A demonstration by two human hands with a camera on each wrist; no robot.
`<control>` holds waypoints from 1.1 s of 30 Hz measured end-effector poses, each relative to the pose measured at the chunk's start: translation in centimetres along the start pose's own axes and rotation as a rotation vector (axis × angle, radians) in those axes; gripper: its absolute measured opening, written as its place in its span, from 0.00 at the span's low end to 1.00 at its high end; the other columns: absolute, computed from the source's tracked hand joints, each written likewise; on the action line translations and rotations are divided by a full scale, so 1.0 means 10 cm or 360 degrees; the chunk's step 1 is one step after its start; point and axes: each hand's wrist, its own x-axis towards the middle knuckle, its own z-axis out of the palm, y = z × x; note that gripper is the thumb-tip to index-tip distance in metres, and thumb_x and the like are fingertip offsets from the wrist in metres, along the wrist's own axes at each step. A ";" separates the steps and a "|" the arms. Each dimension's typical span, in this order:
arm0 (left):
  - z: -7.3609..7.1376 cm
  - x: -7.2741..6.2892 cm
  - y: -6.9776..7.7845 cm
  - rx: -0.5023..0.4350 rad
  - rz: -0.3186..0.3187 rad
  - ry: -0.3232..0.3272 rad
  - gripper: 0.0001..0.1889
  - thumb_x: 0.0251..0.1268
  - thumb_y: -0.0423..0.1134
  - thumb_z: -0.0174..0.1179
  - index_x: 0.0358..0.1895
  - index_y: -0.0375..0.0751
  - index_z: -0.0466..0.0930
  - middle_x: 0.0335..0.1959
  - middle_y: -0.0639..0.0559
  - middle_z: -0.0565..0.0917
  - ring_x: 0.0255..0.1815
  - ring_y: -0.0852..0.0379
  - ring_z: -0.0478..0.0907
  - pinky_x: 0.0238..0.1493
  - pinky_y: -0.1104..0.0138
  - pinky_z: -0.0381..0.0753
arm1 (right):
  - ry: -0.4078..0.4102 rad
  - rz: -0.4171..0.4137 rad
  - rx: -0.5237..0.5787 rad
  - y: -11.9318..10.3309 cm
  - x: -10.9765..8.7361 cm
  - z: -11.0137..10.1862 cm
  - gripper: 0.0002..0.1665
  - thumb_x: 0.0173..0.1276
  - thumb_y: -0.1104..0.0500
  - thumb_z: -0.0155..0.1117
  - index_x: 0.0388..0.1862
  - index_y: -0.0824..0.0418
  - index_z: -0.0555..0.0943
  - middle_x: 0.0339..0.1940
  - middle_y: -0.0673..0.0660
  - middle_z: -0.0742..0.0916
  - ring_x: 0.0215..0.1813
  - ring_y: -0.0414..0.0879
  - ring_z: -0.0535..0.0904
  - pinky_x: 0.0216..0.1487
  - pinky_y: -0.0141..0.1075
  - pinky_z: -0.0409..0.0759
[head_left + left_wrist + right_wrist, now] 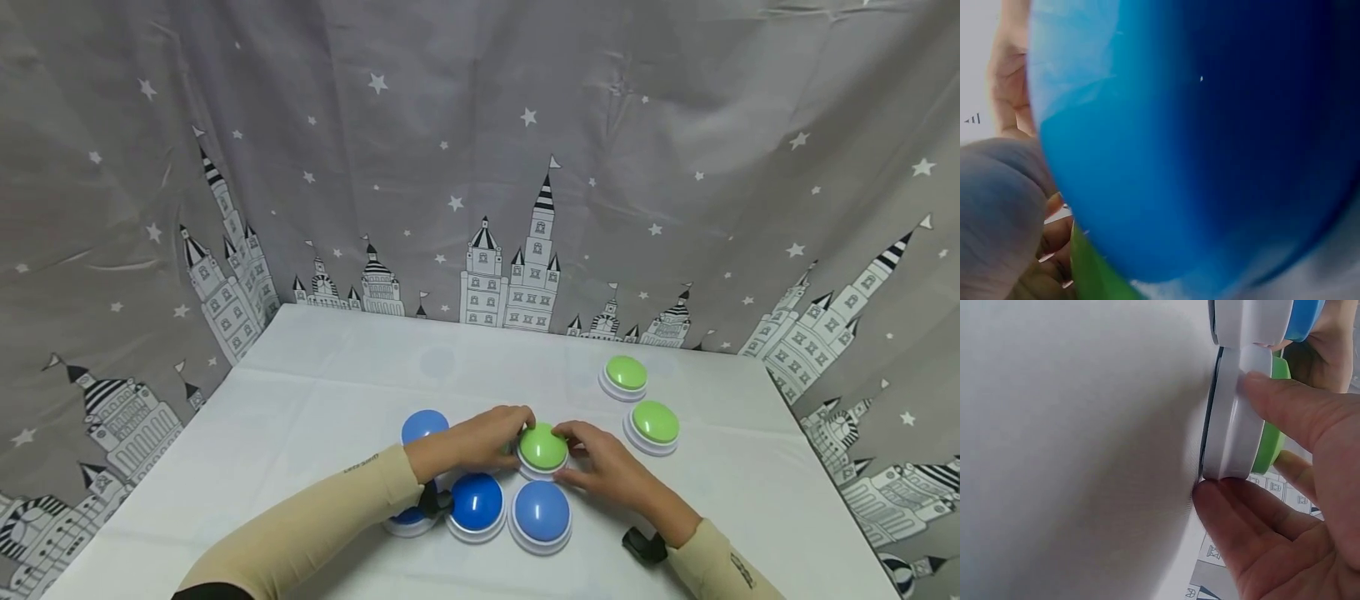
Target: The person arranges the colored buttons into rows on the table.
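A push button with a green dome (543, 445) and white base sits on the table between both hands. My left hand (483, 437) holds its left side with bent fingers, its fingertips at the dome's upper edge. From the right, my right hand (603, 467) grips the same button, the thumb (1272, 394) on the white base (1235, 419) and the other fingers round its far side. A light blue button (542, 511) stands right in front, its base against the green one's. Beside it is a dark blue button (477, 502), whose dome (1166, 156) fills most of the left wrist view.
Two more green buttons (626, 372) (656, 422) stand at the back right. Another blue button (424, 423) is behind my left wrist, and a dark blue one (409, 517) is partly hidden under it. A grey castle-print curtain (480, 125) hangs behind the white table (337, 350).
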 end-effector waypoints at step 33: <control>-0.16 1.06 0.64 0.0249 -0.0016 -0.0113 0.26 0.67 0.48 0.64 0.64 0.41 0.71 0.59 0.48 0.78 0.59 0.56 0.76 0.60 0.68 0.73 | 0.0363 0.0299 -0.0240 0.38 -0.46 -1.00 0.28 0.63 0.71 0.66 0.62 0.70 0.70 0.58 0.69 0.79 0.58 0.63 0.75 0.59 0.58 0.73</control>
